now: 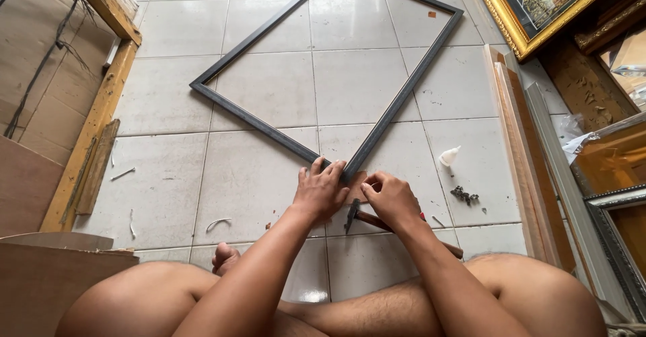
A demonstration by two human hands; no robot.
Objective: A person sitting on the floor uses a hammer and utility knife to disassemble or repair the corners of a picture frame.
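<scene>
Black frame (pixel 377 125) on tiles, near corner under both hands (pixel 356 192)

near corner of black frame (pixel 316 61) hidden under both hands, far corner cut off at top edge, hammer (pixel 377 221) mostly covered by right hand (pixel 390 199), gold picture frame (pixel 531 7) cropped at top right

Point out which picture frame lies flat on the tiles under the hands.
The empty dark frame; both hands grip its near corner. The gold frame leans at the top right.
</scene>
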